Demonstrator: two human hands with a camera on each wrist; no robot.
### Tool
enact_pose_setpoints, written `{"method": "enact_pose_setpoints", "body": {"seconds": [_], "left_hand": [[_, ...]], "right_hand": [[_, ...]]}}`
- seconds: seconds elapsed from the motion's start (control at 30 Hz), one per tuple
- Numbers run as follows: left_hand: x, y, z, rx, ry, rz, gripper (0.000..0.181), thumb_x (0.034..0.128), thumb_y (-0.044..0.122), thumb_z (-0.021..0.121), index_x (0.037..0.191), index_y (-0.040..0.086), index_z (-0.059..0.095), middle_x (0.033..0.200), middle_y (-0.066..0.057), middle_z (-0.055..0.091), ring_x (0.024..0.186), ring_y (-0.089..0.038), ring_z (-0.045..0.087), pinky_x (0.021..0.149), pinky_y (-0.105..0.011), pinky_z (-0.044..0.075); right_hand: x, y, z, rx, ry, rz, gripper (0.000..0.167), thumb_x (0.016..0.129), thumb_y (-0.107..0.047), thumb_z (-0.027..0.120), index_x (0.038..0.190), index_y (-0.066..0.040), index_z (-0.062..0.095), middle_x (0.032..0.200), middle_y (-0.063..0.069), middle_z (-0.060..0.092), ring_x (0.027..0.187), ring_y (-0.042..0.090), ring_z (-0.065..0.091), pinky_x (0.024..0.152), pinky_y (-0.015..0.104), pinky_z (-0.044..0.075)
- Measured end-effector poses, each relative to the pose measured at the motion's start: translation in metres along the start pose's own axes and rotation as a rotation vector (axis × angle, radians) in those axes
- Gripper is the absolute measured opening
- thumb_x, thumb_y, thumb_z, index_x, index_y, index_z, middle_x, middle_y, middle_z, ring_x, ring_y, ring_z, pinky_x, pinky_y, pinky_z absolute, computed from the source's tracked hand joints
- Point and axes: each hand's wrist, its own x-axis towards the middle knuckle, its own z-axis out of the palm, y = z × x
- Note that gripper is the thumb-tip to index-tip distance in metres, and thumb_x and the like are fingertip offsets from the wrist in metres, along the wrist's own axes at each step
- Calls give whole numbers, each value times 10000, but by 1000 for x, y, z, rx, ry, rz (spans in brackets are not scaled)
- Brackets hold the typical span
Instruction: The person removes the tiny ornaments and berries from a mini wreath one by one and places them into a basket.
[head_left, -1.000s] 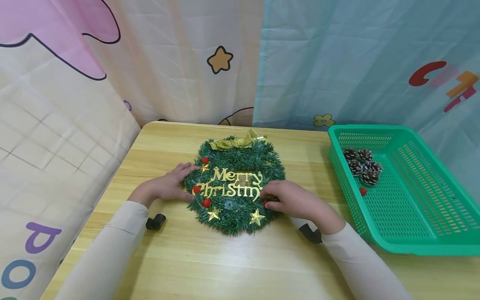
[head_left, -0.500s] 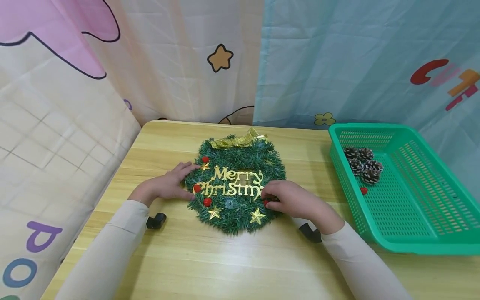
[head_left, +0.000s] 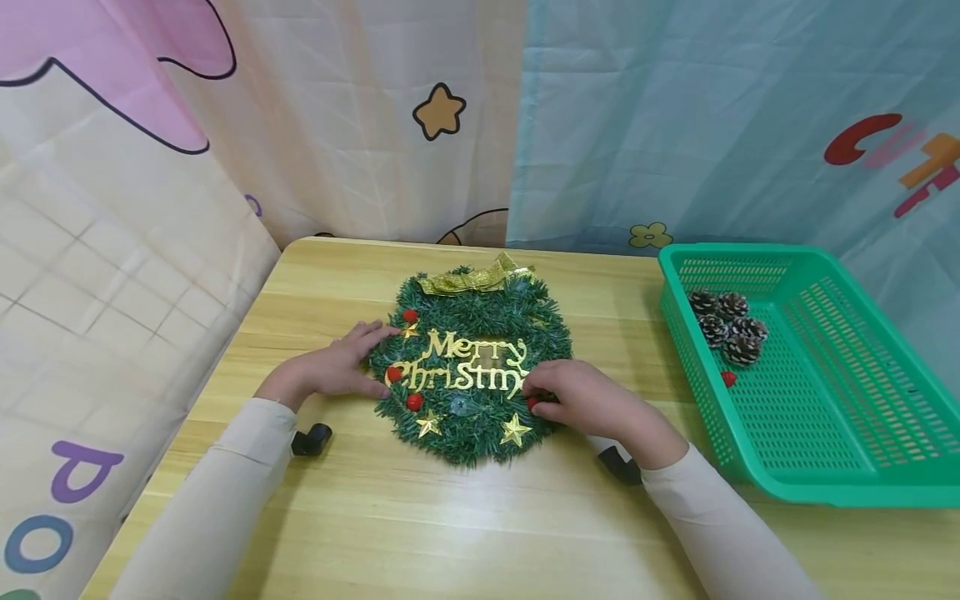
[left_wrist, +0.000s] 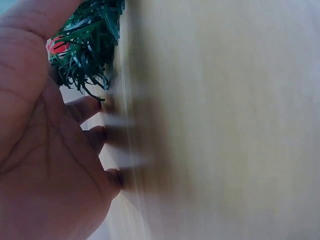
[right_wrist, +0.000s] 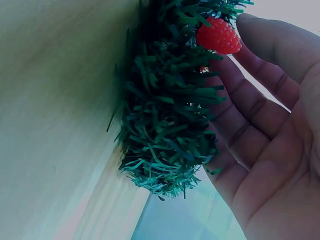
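Observation:
A green tinsel wreath (head_left: 480,312) lies flat on the wooden table, with a gold "Merry Christmas" sign (head_left: 465,377) across its middle. The sign's right end is hidden behind my right hand (head_left: 592,402). That hand's thumb and fingers pinch a red raspberry-like berry (right_wrist: 218,36) at the wreath's right side. My left hand (head_left: 333,367) rests at the left edge, fingers spread, fingertips touching the greenery near a small gold star (head_left: 409,331). Red berries (head_left: 414,402) sit on the left side, gold stars (head_left: 515,431) along the front, and a gold ribbon (head_left: 468,282) at the back.
On the right stands a green plastic basket (head_left: 847,493) holding several pine cones (head_left: 742,342) and one red berry (head_left: 728,378). Printed curtains (head_left: 375,125) hang behind and to the left of the wooden table (head_left: 450,533).
Both hands keep their places at the wreath, and the wreath has not visibly moved. Only the head view has shifted very slightly.

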Motion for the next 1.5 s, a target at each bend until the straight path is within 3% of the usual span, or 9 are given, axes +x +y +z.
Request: {"method": "enact_pose_setpoints", "body": {"seconds": [0.5, 1.5], "left_hand": [[-1, -1, -1, -1, -5, 6, 963, 828, 419, 799, 1578, 224, 227, 1638, -207, -18, 1469, -470, -74, 1060, -765, 14], [0, -1, 0, 6, -7, 11, 963, 825, 418, 799, 1576, 222, 228, 1637, -215, -21, 1470, -468, -72, 1062, -762, 12]], "right_hand": [[-1, 1, 4, -18, 27, -1, 82, 911, -120, 726, 923, -163, 657, 864, -72, 569, 765, 115, 520, 702, 309, 456], [-1, 0, 5, -31, 12, -1, 91, 910, -105, 725, 908, -152, 647, 863, -69, 554, 765, 114, 502, 699, 311, 447]]}}
